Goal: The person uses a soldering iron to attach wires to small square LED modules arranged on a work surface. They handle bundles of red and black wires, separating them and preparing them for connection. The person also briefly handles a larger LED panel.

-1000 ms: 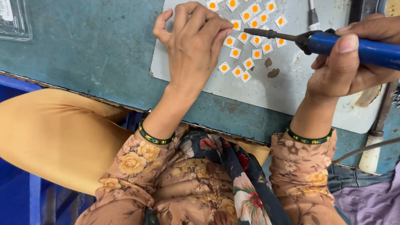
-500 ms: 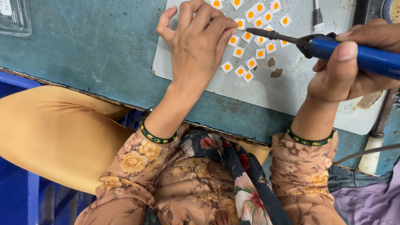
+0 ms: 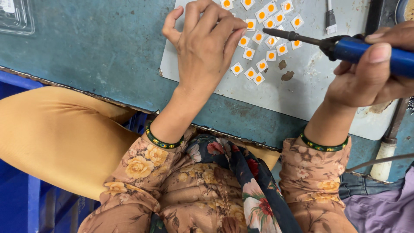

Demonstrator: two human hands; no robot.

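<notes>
My right hand (image 3: 374, 71) grips a blue-handled soldering iron (image 3: 366, 48); its dark tip points left and hovers over several small white square chips with orange centres (image 3: 258, 43). The chips lie scattered on a pale grey mat (image 3: 310, 86) on the teal workbench (image 3: 95, 47). My left hand (image 3: 205, 45) rests on the mat's left part, fingers bent, fingertips touching the chips near the iron's tip. Whether it pinches one chip is hidden by the fingers.
A clear plastic tray (image 3: 17, 17) sits at the bench's far left corner. A white-handled tool (image 3: 388, 151) lies along the mat's right edge, and a white plug (image 3: 330, 17) lies at the top. A grey cable (image 3: 379, 160) runs off right. Brown burn spots (image 3: 284, 71) mark the mat.
The view has shifted slightly. My left hand's fingers have curled in a little toward the chips. The iron stays over the same chips.
</notes>
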